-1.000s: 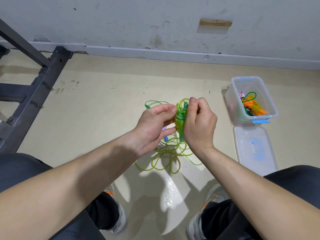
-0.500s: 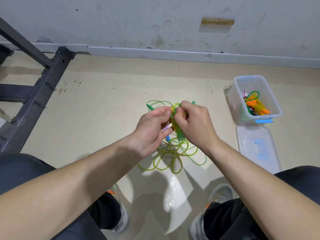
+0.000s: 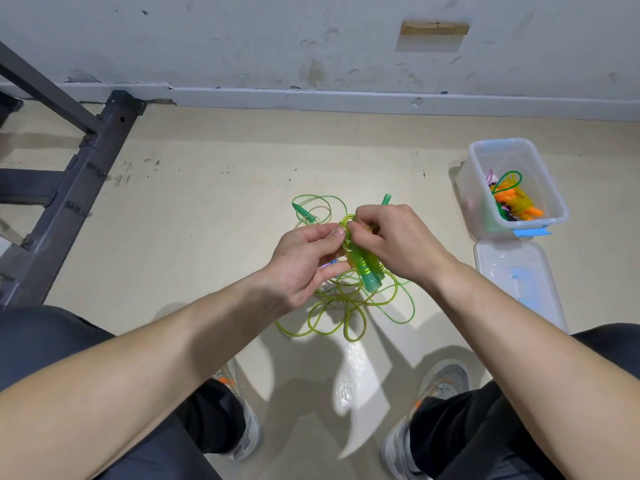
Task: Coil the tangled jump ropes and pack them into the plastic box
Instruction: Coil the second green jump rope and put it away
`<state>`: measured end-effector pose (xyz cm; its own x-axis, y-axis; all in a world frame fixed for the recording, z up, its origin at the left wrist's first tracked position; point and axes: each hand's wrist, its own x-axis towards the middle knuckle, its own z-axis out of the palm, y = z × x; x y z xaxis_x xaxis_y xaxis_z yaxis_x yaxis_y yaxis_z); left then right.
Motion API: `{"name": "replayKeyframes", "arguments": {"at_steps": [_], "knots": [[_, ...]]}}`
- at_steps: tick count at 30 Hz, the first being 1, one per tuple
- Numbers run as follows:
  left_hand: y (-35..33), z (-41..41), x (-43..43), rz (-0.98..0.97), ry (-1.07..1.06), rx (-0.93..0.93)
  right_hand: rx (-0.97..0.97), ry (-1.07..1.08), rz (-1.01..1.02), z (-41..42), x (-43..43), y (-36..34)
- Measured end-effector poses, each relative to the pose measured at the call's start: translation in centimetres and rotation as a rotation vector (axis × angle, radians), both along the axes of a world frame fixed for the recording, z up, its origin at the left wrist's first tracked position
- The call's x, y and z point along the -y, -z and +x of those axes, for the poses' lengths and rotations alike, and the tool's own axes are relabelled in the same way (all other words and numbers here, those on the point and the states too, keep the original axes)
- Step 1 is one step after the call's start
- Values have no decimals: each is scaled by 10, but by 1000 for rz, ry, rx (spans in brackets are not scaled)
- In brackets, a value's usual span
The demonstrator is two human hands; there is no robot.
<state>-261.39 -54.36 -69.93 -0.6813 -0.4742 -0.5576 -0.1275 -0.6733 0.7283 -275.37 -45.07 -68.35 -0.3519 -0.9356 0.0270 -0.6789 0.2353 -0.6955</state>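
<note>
1. presently, nearest the camera: two dark-trousered knees and grey shoes (image 3: 440,386) on the beige floor, both bare forearms reaching forward.
2. left hand (image 3: 304,261): thumb and fingers closed in a pinch on the green turns wound at the top of the handle bundle (image 3: 367,271), held just above the floor.
3. right hand (image 3: 391,244): fingers curled over the same spot and clamped on a turn of cord. the exact fingertip contact is hidden under the knuckles. the teal end of the bundle sticks out below this hand.
4. under the hands: the green jump rope (image 3: 346,317) lies in loose, unwound loops on the floor. a second handle (image 3: 304,213) rests at the far edge of the heap. cannot tell whether this is one rope or several.
5. right of the heap: lid (image 3: 502,268) flat on the floor, just beside the plastic box (image 3: 498,144), which stands open.
6. inside the box: packed ropes (image 3: 516,202), orange handles and green cord.
7. farthest: dark metal frame (image 3: 69,188) at left, scuffed wall (image 3: 311,39) behind.
8. judgement: partly done. some ropes are boxed, the green one is mid-wrap, and most of its length is yet to be coiled. packing and probably lidding are left.
</note>
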Motion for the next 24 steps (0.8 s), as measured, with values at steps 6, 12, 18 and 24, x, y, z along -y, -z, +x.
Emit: {"name": "replayKeyframes", "arguments": {"at_steps": [6, 12, 18, 24], "knots": [[-1, -2, 2, -61, -7, -21, 186, 84, -9, 3, 1, 3], [0, -3, -1, -53, 27, 9, 369, 97, 29, -2, -1, 2], [7, 0, -4, -75, -22, 104, 375, 64, 106, -3, -6, 7], [15, 2, -10, -203, -3, 173, 207, 43, 168, -4, -6, 9]]}}
